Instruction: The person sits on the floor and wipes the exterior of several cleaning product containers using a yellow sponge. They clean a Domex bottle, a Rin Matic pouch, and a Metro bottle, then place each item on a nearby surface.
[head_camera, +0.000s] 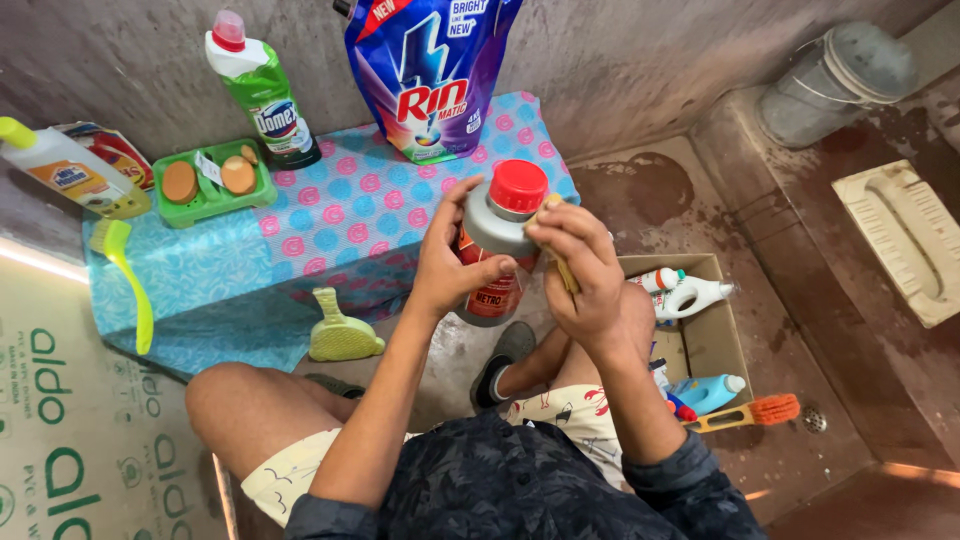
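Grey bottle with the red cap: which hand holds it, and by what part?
Left hand wraps the grey bottle around its body, below the red cap. Right hand presses a yellowish sponge or cloth against the bottle's shoulder.

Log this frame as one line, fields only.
left hand: grips grey bottle | right hand: presses yellow pad near red cap | nearby: cardboard box, green tray
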